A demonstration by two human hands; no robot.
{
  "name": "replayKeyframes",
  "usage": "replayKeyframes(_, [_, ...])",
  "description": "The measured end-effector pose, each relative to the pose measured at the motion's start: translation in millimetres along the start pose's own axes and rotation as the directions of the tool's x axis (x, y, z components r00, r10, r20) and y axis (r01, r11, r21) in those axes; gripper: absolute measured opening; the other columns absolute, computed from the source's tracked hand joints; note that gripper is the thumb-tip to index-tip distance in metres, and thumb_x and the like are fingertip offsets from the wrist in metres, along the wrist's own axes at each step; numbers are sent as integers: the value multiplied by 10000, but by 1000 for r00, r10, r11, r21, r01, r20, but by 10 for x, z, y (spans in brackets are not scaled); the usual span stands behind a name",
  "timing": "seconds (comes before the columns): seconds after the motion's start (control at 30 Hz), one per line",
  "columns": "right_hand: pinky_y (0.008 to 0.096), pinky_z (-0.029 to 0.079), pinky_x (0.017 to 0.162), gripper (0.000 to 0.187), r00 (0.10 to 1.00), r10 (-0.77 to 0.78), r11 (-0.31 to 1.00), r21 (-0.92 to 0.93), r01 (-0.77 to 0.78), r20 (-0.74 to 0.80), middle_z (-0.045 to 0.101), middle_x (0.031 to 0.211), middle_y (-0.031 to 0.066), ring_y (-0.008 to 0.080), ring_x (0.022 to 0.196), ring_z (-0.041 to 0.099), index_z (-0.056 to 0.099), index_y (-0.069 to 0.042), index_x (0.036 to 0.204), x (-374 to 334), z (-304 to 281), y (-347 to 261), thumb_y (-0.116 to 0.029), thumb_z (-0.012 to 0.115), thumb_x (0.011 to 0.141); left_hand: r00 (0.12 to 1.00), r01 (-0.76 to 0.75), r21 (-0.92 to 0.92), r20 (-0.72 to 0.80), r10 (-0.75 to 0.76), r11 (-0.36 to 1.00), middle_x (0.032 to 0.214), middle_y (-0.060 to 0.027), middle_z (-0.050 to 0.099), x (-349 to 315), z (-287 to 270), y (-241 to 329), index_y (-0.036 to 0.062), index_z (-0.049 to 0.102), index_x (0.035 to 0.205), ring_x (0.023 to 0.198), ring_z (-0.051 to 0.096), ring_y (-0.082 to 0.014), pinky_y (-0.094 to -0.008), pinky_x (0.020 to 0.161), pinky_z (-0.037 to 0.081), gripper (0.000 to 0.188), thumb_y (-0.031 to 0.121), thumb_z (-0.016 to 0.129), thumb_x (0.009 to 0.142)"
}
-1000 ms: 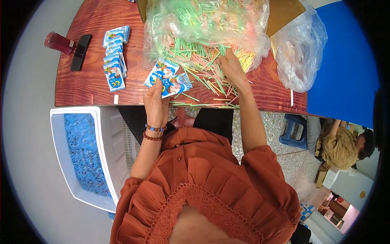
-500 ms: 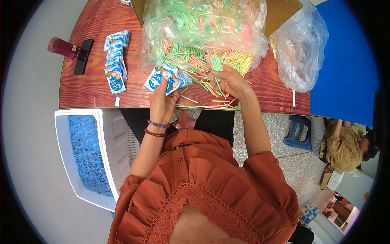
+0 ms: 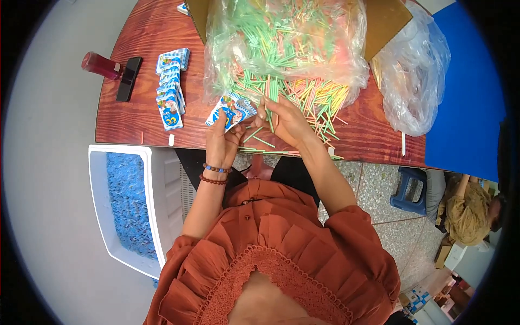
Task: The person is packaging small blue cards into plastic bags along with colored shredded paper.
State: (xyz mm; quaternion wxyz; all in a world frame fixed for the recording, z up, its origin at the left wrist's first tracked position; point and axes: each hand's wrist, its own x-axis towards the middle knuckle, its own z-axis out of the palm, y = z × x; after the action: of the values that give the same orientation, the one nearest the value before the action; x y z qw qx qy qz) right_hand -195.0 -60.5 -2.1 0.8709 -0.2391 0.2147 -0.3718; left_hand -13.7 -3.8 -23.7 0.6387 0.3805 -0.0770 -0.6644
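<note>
My left hand [image 3: 221, 138] is closed on several small blue-and-white printed packets [image 3: 232, 111], held fanned over the table's near edge. Close beside it, my right hand [image 3: 287, 122] pinches a small bundle of thin green and pink sticks [image 3: 273, 89], held upright. Beyond both hands, a large clear plastic bag [image 3: 238, 51] spills many loose green, pink and yellow sticks [image 3: 319, 97] onto the table. Some sticks lie scattered along the table edge beneath my hands.
An overlapping row of similar packets [image 3: 170, 92] lies left on the red wooden table [image 3: 141, 116], near a phone [image 3: 129, 79] and a red bottle [image 3: 101, 65]. A white bin [image 3: 153, 211] holding blue pieces stands below. A crumpled bag [image 3: 409, 92] and a co-worker [image 3: 465, 211] are at right.
My right hand has moved left with the bundle of sticks, closer to the packets in my left hand. The whole view has shifted slightly.
</note>
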Motion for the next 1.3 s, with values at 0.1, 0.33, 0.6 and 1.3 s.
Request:
replayKeyframes(0.1, [409, 473, 893, 191, 908, -415, 876, -241, 417, 60, 585, 843, 81, 219, 877, 615, 510, -38, 1004, -41, 262, -53, -216, 443, 1023, 1000, -22, 7, 0, 22, 1000, 906, -87, 658, -14, 37, 2, -12, 598, 1039, 691, 563, -157, -291, 656, 491, 296, 276, 565, 982])
replayKeyframes(0.33, [489, 336, 1047, 233, 655, -755, 624, -314, 715, -9, 659, 992, 185, 328, 1189, 535, 478, -61, 976, 165, 618, -6, -280, 423, 1030, 998, -55, 21, 42, 54, 998, 938, -68, 674, -39, 200, -49, 17, 627, 1057, 754, 603, -141, -278, 652, 486, 266, 264, 560, 986])
replayKeyframes(0.6, [465, 265, 1103, 248, 626, -777, 491, -556, 670, 68, 654, 1093, 198, 317, 1345, 375, 511, -11, 1039, 182, 648, 127, -240, 418, 1018, 996, -31, 4, 82, 31, 999, 1019, -72, 683, -68, 319, -57, 22, 627, 1077, 868, 642, -151, -302, 721, 509, 240, 226, 528, 1001])
replayKeyframes(1.3, [395, 327, 1086, 585, 800, -554, 332, -819, 469, 233, 413, 1434, 174, 283, 1331, 409, 358, -3, 1436, 167, 401, -219, -361, 463, 985, 979, -10, -238, 195, 57, 971, 1109, -69, 647, 239, 387, -163, 65, 586, 1107, 1012, 624, -202, -384, 886, 510, 263, 297, 533, 994])
